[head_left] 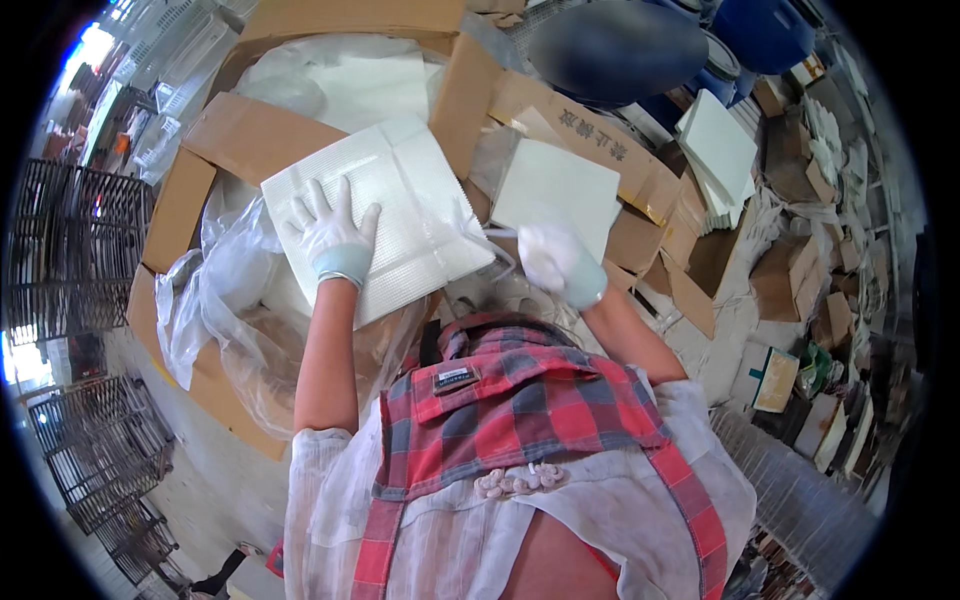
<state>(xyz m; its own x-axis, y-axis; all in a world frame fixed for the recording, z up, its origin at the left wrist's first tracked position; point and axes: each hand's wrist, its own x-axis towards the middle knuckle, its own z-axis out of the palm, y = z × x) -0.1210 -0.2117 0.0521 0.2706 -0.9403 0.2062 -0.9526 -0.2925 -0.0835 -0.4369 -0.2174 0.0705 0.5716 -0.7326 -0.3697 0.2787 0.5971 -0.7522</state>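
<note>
- Ribbed white square panel (415, 215) lies directly under the left fingers, spreading out to their right, set askew over the open side of a large cardboard carton; parts of its surface shine like clear film.
- The left hand (335, 238), in a white glove with a pale blue-green cuff, rests flat on the panel near its left edge, fingers spread wide and pressing rather than gripping.
- The right hand (558, 262), gloved alike, is just beyond the panel's right edge. It is blurred, with its fingers drawn in close; a thin pale strip (502, 233) meets them from the panel side, but I cannot tell whether they grip it.
- Crumpled clear plastic sheeting (230, 265) spills to the left of the left fingers, over the wall of the cardboard carton (250, 130).
- Farther beyond the left fingers, inside the carton, a white sheet (385, 85) lies beside more clear plastic.
- Just beyond the right fingers lies a smooth white square panel (560, 190), partly hidden by the right glove, with a printed cardboard flap (600, 145) behind it.
- Well to the right of the right fingers, a stack of white panels (718, 150) leans near blue barrels (765, 35).
- Farther right stands a small open carton (787, 280).
- Well to the left of the left fingers stand dark slatted racks (85, 240).
- Nearer the body than both sets of fingers is a red-and-grey checked apron (530, 405).
</note>
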